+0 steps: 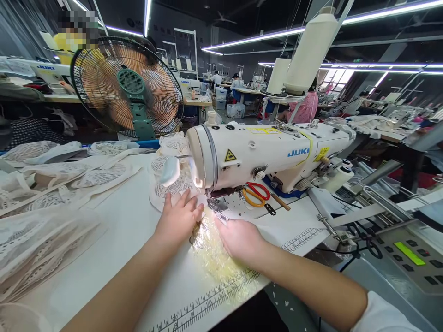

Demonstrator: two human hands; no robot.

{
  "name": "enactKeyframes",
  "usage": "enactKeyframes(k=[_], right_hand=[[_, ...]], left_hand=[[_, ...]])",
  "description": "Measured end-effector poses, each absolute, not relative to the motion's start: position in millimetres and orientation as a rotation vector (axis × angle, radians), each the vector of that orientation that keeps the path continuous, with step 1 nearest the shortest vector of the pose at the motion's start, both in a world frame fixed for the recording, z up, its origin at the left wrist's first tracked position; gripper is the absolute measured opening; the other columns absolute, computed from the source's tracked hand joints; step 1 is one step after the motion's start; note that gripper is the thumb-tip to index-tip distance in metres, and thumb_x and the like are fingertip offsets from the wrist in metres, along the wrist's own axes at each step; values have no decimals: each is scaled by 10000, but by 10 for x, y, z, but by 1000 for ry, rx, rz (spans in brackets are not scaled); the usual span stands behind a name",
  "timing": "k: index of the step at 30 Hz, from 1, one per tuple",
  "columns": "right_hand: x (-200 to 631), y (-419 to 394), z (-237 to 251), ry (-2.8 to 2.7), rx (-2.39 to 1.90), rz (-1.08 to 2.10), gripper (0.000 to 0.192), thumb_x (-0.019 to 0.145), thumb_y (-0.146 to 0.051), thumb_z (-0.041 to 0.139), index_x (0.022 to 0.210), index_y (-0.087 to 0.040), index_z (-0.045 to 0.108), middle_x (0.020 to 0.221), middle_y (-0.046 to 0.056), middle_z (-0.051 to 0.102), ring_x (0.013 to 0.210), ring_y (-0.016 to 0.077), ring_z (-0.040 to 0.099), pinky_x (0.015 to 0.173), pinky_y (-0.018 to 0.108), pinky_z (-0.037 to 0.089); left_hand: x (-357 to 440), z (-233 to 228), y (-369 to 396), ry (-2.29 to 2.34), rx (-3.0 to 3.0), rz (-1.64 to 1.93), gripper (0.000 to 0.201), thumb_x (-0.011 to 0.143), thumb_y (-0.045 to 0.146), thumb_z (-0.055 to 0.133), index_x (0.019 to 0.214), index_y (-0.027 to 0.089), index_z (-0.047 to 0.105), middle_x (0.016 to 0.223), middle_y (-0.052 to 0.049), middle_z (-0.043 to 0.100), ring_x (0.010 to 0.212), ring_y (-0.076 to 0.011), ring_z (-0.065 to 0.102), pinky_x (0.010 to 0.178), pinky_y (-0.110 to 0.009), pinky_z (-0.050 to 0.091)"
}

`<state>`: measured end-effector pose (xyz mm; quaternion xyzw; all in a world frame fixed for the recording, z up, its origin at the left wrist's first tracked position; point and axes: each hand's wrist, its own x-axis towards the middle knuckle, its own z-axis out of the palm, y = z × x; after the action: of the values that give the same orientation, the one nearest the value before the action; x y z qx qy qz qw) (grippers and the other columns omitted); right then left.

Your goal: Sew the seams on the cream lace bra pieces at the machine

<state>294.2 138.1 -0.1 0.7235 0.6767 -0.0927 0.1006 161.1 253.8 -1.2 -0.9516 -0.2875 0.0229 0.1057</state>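
Note:
My left hand (pixel 178 219) lies palm down with its fingers spread, at the front edge of a white lace piece (pixel 165 188) left of the needle. Just right of the presser foot (pixel 215 205), my right hand (pixel 240 237) is closed, thumb and fingertips together. A small pale bit shows at its fingertips, too small to name. Between both hands lies a crinkled, shiny, yellowish clear plastic sheet (pixel 216 258), reaching toward the table's front edge. The white sewing machine (pixel 249 152) stands over the work, and its head hides part of the lace.
Red and yellow-handled scissors (pixel 256 193), a black blade (pixel 270 209) and a wooden-handled tool (pixel 280 202) lie right of the needle. Lace garments (pixel 62 184) pile up on the left. A large fan (pixel 128 87) stands behind. A printed ruler (pixel 207 304) runs along the front edge.

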Motion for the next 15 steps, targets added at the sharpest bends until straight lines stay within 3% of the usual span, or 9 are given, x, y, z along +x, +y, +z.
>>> enactKeyframes(k=[2,5,8,11,15], right_hand=[[2965,1320,-68,2055,2177,-242,516,892,-180,414,1407,-149,395,949,125,666,867,239,630,682,301,478],[3001,1268,-163,2151,2238,-185,461,903,-200,391,1356,-150,464,931,116,656,848,234,616,694,311,471],[3031,1263,-193,2206,2257,-212,447,899,-196,396,1332,-148,493,910,112,657,829,235,614,689,318,468],[3043,1259,-145,2212,2231,-302,476,882,-165,421,1355,-154,472,948,119,663,867,240,617,711,319,468],[3064,1221,-94,2219,2187,-398,506,866,-119,435,1368,-180,465,980,107,668,899,235,616,723,304,464]], left_hand=[[1613,-6,2536,-927,-2789,65,509,804,16,434,1230,245,594,1350,-107,543,1351,-371,319,1041,-705,216],[1618,32,2502,-1081,-2709,-4,325,853,118,442,1037,221,690,1287,-103,581,1325,-375,346,1048,-667,234],[1625,95,2483,-1335,-2585,-71,364,914,329,396,870,136,701,1108,-172,626,1151,-385,496,922,-554,412],[1636,136,2554,-1689,-2530,-35,453,882,475,432,933,86,658,953,-187,636,932,-354,591,720,-437,491],[1675,136,2783,-1953,-2469,-61,495,850,516,480,1067,87,599,1015,-188,633,979,-329,597,703,-370,496]])
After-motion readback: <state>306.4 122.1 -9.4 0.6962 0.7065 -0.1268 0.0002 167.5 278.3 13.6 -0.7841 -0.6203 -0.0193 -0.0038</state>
